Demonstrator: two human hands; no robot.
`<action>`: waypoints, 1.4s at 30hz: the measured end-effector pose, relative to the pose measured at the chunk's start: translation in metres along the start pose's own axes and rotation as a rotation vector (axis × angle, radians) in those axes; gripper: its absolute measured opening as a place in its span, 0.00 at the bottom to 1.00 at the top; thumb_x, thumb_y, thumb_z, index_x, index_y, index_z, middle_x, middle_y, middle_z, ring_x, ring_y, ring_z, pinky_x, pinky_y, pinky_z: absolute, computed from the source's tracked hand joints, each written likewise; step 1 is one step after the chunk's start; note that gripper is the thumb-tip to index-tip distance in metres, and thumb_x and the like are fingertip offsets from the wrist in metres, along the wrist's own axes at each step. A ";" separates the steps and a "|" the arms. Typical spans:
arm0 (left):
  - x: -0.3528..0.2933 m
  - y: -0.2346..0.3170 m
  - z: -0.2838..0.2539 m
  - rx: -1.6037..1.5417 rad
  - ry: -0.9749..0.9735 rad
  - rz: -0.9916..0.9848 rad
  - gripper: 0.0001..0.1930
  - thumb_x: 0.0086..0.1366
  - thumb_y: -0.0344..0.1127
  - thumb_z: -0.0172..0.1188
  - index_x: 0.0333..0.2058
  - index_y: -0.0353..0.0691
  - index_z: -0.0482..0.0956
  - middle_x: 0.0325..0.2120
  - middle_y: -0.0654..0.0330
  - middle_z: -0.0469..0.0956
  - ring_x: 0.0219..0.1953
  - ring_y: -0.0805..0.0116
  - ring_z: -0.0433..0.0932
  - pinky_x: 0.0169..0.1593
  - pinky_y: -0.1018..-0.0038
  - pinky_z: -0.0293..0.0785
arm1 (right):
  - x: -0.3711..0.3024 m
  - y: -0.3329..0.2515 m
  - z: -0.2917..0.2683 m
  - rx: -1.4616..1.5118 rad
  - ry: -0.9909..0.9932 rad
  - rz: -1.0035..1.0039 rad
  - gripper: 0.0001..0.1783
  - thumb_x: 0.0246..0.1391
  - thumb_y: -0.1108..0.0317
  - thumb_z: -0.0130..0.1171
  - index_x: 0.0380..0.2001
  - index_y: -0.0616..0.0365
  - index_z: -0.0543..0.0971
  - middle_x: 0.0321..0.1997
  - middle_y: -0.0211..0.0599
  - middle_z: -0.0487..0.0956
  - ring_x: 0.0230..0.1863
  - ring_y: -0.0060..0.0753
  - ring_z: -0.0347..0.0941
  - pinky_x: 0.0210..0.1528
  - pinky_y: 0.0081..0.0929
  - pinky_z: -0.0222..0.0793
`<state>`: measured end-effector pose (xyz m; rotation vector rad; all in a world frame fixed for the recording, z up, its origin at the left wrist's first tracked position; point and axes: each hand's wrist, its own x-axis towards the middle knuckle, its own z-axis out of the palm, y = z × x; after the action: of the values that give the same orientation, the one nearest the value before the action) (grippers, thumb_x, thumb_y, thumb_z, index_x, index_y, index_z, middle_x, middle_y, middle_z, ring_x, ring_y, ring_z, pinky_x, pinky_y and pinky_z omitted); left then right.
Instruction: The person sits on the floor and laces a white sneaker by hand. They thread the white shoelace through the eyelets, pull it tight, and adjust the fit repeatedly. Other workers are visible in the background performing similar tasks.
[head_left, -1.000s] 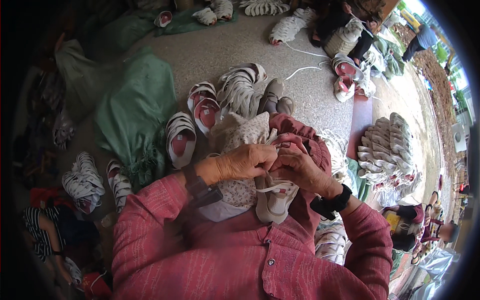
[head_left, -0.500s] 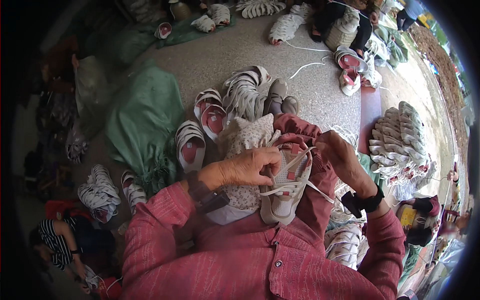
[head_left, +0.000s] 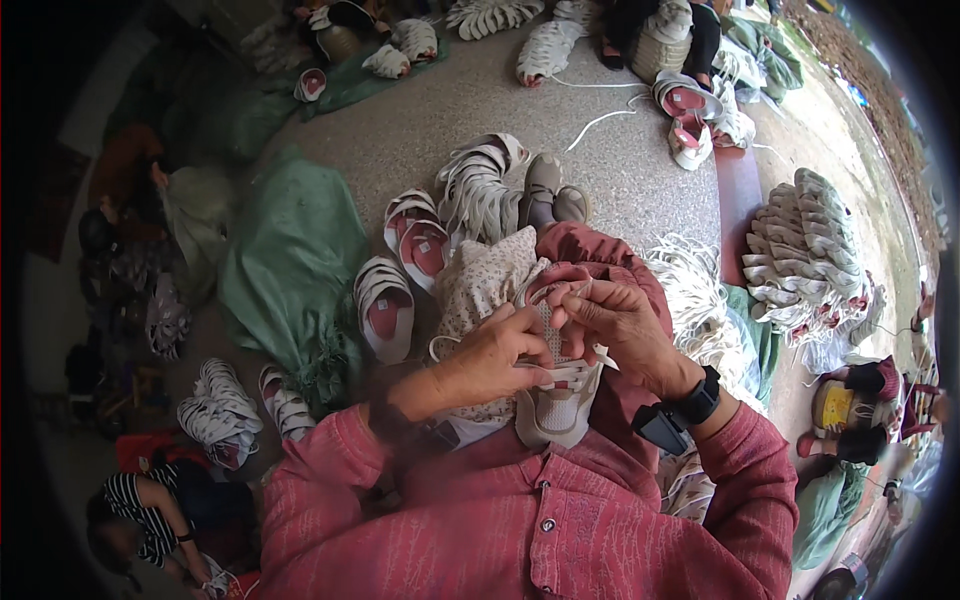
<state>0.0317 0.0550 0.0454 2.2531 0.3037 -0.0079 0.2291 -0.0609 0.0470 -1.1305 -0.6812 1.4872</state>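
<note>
A beige-and-white sneaker (head_left: 553,416) with a reddish lining rests on my lap, its toe toward my body. My left hand (head_left: 490,355) is closed on the sneaker's left side, fingers bent over the eyelet edge. A loop of white shoelace (head_left: 440,347) shows just left of that hand. Over the upper end of the sneaker, my right hand (head_left: 625,325) pinches its thumb and fingers together at the lace, and a flat white lace end sticks out beneath it. My fingers hide much of the tongue and eyelets. Under the sneaker's left side lies a flower-patterned cloth (head_left: 485,270).
Rows of stacked shoes (head_left: 480,185) and paired shoes (head_left: 384,308) stand ahead. A green sack (head_left: 295,250) lies left; bundled white laces (head_left: 690,290) and a shoe pile (head_left: 805,255) are right. A person in a striped top (head_left: 150,510) sits lower left.
My right hand has come in from the right, over the sneaker's upper end. My left hand has shifted slightly left and down, and a lace loop now shows beside it.
</note>
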 end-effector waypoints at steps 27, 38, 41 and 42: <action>0.018 -0.025 -0.029 -0.674 -0.070 0.015 0.19 0.62 0.33 0.67 0.52 0.42 0.76 0.44 0.66 0.77 0.42 0.78 0.72 0.51 0.77 0.70 | -0.202 -0.042 -0.290 0.890 0.575 -0.674 0.18 0.68 0.78 0.45 0.59 0.65 0.70 0.28 0.28 0.67 0.18 0.17 0.51 0.22 0.20 0.50; 0.046 0.132 -0.029 -0.628 -0.429 0.469 0.23 0.73 0.47 0.55 0.51 0.29 0.75 0.40 0.55 0.80 0.39 0.70 0.78 0.43 0.74 0.74 | -0.271 -0.149 -0.088 0.094 0.291 -1.143 0.19 0.73 0.68 0.37 0.61 0.66 0.64 0.42 0.41 0.73 0.18 0.18 0.56 0.18 0.19 0.57; 0.021 0.128 -0.056 -0.775 -0.296 0.465 0.18 0.75 0.45 0.53 0.41 0.31 0.78 0.29 0.62 0.80 0.30 0.77 0.76 0.34 0.80 0.72 | -0.228 -0.131 -0.069 0.136 0.199 -0.969 0.19 0.74 0.64 0.39 0.59 0.64 0.67 0.46 0.40 0.75 0.22 0.22 0.63 0.24 0.19 0.61; 0.010 0.124 -0.065 -0.828 -0.225 0.493 0.18 0.75 0.44 0.52 0.39 0.32 0.79 0.26 0.63 0.79 0.27 0.78 0.75 0.32 0.80 0.71 | -0.208 -0.119 -0.051 0.158 0.379 -0.905 0.19 0.74 0.63 0.40 0.57 0.64 0.69 0.48 0.39 0.76 0.26 0.23 0.68 0.29 0.19 0.65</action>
<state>0.0626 0.0301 0.1797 1.4305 -0.3293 0.1045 0.3145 -0.2397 0.1919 -0.7757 -0.6608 0.5279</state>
